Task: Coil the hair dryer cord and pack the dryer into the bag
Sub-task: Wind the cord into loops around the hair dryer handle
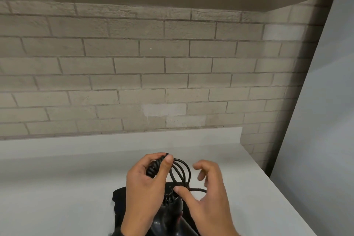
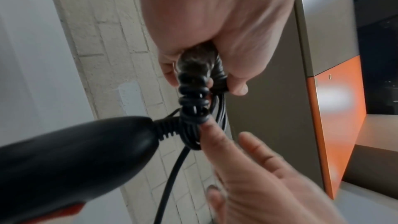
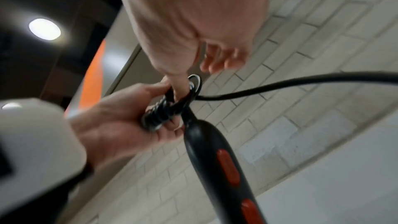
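My left hand (image 1: 145, 180) grips a tight bundle of coiled black cord (image 1: 154, 168), thumb pressed over its top. Several wider cord loops (image 1: 184, 172) arch out to the right of that bundle. My right hand (image 1: 207, 189) is beside them with its fingers spread, and its thumb touches the cord where it meets the black hair dryer (image 1: 172, 210). The dryer handle (image 3: 215, 156) carries red buttons. A loose cord end (image 3: 301, 83) trails off to the right. A black bag (image 1: 119, 197) lies flat on the counter under the dryer. In the left wrist view, the coil (image 2: 193, 91) sits just above the dryer's strain relief (image 2: 165, 129).
The white counter (image 1: 67, 178) runs left and back to a pale brick wall (image 1: 153, 73). Its right edge (image 1: 277, 188) slants toward me, with a light panel (image 1: 325, 120) beyond. An orange and grey cabinet (image 2: 336, 108) shows in the wrist views.
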A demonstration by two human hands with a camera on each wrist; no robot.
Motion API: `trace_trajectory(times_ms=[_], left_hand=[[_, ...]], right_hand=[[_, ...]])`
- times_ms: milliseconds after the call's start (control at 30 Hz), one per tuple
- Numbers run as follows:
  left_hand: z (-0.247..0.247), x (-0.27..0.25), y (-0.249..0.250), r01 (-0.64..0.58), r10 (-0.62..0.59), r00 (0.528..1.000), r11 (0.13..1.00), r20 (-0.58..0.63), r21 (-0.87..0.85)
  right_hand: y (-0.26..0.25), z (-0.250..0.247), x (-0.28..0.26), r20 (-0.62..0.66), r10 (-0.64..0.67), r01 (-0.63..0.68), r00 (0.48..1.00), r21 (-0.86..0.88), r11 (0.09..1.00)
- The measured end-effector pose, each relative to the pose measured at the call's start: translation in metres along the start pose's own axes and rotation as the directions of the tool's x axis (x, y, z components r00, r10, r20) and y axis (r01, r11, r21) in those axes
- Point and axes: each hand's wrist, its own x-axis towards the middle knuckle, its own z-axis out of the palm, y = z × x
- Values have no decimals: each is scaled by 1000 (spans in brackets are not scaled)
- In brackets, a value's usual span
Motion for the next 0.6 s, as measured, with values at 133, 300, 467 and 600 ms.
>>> trace_trajectory(times_ms=[133,300,467,600], left_hand=[[5,-6,-1,4,-2,997,1000,-77,25],[9,-11,-3,-13,13,995,1000,-102,2],[5,-11,-7,-72,72,995,997,-62,4],[-1,-7,-9,-138,138,990,990,7,20]], right_hand=[[4,18,-11,-107,-268,235,958,-245,940],[-8,25,-14,-70,-137,123,988,-173,977],[-34,-6,1,226,298,-345,927,208,915],[-27,-31,21,501,441,-659,745,449,603]])
